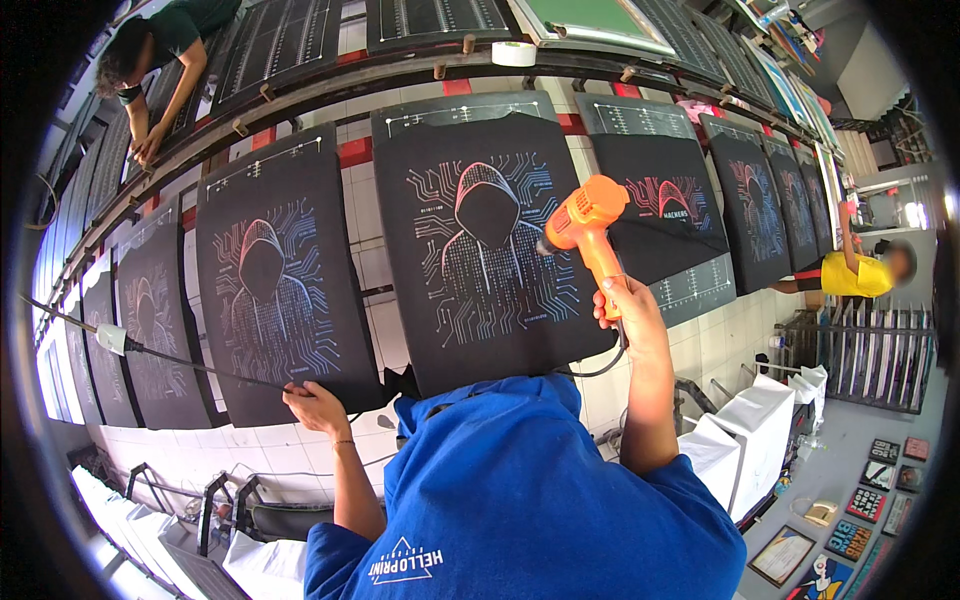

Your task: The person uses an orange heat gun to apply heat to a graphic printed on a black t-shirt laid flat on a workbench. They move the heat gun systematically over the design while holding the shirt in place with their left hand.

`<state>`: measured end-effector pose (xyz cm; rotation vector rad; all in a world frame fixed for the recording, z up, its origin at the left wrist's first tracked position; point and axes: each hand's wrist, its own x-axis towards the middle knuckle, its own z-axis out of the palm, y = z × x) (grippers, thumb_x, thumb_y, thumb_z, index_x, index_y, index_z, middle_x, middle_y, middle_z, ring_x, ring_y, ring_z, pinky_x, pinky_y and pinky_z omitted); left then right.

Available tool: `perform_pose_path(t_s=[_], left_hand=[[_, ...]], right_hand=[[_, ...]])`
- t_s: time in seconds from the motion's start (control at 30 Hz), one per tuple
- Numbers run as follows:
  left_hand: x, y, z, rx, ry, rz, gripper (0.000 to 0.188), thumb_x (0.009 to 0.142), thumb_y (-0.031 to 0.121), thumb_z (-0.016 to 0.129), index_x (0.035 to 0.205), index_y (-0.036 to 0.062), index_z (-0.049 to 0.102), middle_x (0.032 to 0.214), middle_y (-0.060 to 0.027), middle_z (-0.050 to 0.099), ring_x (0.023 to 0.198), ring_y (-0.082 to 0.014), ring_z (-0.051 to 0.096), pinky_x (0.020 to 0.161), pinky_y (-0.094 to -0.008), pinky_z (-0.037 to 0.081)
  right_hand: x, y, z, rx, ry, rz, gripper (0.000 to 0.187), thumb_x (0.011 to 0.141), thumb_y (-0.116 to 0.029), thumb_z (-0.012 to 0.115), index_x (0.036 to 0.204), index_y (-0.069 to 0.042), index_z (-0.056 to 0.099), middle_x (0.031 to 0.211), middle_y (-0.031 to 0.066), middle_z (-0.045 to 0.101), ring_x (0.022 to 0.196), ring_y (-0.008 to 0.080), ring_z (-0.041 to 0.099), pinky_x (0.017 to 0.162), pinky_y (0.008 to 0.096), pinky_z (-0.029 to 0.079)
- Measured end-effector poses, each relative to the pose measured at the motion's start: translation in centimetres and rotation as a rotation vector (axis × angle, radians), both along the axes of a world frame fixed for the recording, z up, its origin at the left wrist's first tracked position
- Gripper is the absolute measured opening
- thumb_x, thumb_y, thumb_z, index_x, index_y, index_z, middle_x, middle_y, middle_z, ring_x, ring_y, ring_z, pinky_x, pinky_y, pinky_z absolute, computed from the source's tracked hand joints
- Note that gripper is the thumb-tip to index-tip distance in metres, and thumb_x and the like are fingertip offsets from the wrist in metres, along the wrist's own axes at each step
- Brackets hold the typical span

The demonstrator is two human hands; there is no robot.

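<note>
We record the right hand [636, 308] gripping an orange heat gun [592, 228], a printed black shirt [485, 255] just left of it, the left hand [320, 408] pinching a black cord [210, 369].

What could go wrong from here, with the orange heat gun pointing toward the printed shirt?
If it is running, the orange heat gun in the right hand might scorch the middle black shirt, because its nozzle points toward that. The black cord in the left hand crosses the next shirt and might rub it.
</note>
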<state>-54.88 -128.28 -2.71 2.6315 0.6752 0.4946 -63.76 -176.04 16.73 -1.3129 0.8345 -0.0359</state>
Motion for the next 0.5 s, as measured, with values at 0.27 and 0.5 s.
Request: perform_pose_path(t_s=[0.27,0.5], left_hand=[[0.1,-0.3,0.2,0.014,-0.030,0.001,0.034,0.088,0.019,0.053,0.113,-0.0042,0.052,0.082,-0.0116,0.055,0.077,-0.0285,0.057,0.071,-0.0414,0.045],[0.1,-0.4,0.5,-0.001,0.012,0.027,0.035,0.088,0.019,0.053,0.114,-0.0041,0.052,0.087,-0.0140,0.060,0.082,-0.0294,0.060,0.074,-0.0416,0.046]], right_hand=[[-1.4,0.7,0.0,0.021,-0.003,-0.009,0.026,0.091,-0.027,0.062,0.097,-0.002,0.057,0.075,0.0041,0.059,0.061,0.0112,0.058,0.051,0.0229,0.046],[-1.8,1.9,0.3,-0.113,0.051,-0.026,0.024,0.089,-0.024,0.066,0.097,-0.003,0.057,0.075,0.0023,0.058,0.063,0.0107,0.058,0.052,0.0230,0.045]])
